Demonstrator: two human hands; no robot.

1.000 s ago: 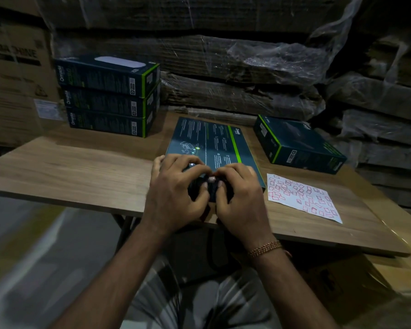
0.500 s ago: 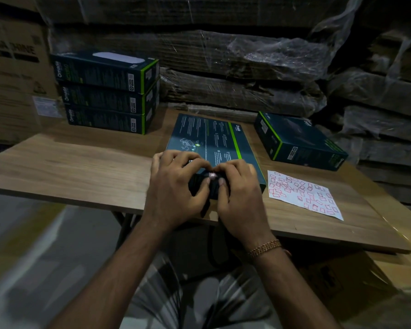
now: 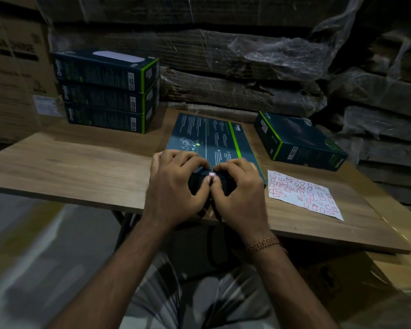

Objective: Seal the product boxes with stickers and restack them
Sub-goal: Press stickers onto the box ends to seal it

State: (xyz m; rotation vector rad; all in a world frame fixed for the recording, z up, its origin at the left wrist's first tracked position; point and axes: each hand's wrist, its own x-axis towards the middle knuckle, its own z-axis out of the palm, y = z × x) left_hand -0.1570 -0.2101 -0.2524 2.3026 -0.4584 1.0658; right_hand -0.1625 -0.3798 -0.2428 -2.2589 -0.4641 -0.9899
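**— What's around you?**

**—** Shrink-wrapped cardboard is piled behind the wooden surface (image 3: 64,167). Three product boxes sit stacked (image 3: 105,92) far left, one loose box (image 3: 299,141) lies far right, and the sticker sheet (image 3: 304,194) is near right, close enough to peel from.

**— And the box you're working on?**

**—** That box (image 3: 207,136) lies flat in the middle, its near end at the surface's edge so the flap faces me. It's dark teal, with a green stripe and white print on top.

**— Your hands?**

**—** My left hand (image 3: 176,186) and right hand (image 3: 237,188) both grasp the near end, fingers curled over the top. My thumbs meet on a small red-edged sticker (image 3: 212,174), pressing it down. I'd guess that's the seal across the flap, though the seam is hidden.
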